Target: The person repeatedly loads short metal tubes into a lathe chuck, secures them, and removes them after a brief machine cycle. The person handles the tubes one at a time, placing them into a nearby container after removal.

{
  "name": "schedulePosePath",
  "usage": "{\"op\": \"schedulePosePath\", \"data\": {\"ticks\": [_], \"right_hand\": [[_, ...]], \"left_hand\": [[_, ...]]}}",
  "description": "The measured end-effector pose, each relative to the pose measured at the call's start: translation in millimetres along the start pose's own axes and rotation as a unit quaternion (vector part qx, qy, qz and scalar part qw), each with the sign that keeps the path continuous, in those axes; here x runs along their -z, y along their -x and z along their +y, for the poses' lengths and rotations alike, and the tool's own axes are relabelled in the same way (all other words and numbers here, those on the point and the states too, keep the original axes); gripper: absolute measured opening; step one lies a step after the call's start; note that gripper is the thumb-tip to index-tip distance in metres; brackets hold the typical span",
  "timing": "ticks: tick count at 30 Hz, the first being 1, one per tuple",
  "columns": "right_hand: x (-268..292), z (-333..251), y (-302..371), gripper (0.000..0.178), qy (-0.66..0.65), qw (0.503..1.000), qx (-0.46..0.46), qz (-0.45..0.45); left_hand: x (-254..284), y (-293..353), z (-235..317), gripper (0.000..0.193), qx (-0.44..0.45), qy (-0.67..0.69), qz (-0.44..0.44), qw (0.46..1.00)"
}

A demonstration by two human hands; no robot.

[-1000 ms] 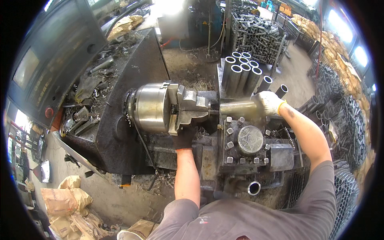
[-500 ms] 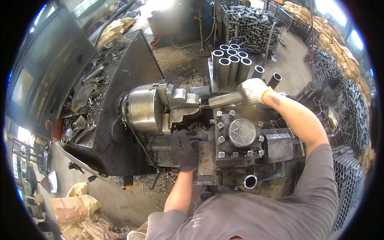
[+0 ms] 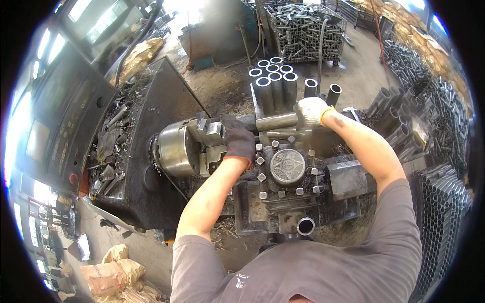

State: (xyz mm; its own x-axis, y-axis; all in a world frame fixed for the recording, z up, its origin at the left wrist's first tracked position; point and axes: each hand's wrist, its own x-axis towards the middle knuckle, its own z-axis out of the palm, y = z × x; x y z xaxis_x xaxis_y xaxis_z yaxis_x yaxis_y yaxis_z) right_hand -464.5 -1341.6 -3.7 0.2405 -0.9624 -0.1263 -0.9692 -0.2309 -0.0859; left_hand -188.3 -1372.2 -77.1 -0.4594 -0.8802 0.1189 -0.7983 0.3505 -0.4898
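Note:
In its white glove with a yellow cuff, my right hand (image 3: pixel 310 112) is wrapped round a bare metal tube (image 3: pixel 277 121), which lies roughly level above the lathe's tool post (image 3: pixel 287 167). My left hand (image 3: pixel 238 139), in a dark glove, is between the jaws (image 3: pixel 208 130) of the lathe chuck (image 3: pixel 174 148) and the tube's left end. Its fingers blend into the dark background, so their grip is unclear, as is whether they touch the tube or a jaw.
Upright tubes (image 3: pixel 274 86) stand in a group behind the lathe, with two more beside them. Another tube (image 3: pixel 305 226) stands close to my body. A headstock (image 3: pixel 144 171) with a chip-strewn top is at left. Wire crates of metal parts (image 3: pixel 308 38) stand behind; stacked tubes (image 3: pixel 442 222) lie at right.
My left hand has risen from below the chuck to beside its jaws. My right hand still holds the tube, which now sits slightly farther from the chuck. The whole view has shifted a little.

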Motion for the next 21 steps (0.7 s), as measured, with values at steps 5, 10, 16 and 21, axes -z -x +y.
{"op": "schedulePosePath", "data": {"ticks": [5, 10, 16, 21], "right_hand": [[4, 5, 9, 0.038, 0.009, 1.0, -0.002, -0.01], [1, 5, 6, 0.04, 0.015, 0.999, -0.005, -0.032], [0, -1, -3, 0.038, 0.014, 1.0, 0.01, -0.02], [13, -22, -8, 0.034, 0.031, 0.999, -0.009, -0.011]], "left_hand": [[40, -15, -35, 0.032, -0.076, 0.098, 0.058, 0.991], [76, -30, -81, 0.025, 0.127, 0.549, 0.113, 0.818], [89, -20, -70, 0.039, -0.132, 0.099, -0.026, 0.986], [77, 28, -60, 0.029, -0.031, 0.308, 0.155, 0.938]]}}
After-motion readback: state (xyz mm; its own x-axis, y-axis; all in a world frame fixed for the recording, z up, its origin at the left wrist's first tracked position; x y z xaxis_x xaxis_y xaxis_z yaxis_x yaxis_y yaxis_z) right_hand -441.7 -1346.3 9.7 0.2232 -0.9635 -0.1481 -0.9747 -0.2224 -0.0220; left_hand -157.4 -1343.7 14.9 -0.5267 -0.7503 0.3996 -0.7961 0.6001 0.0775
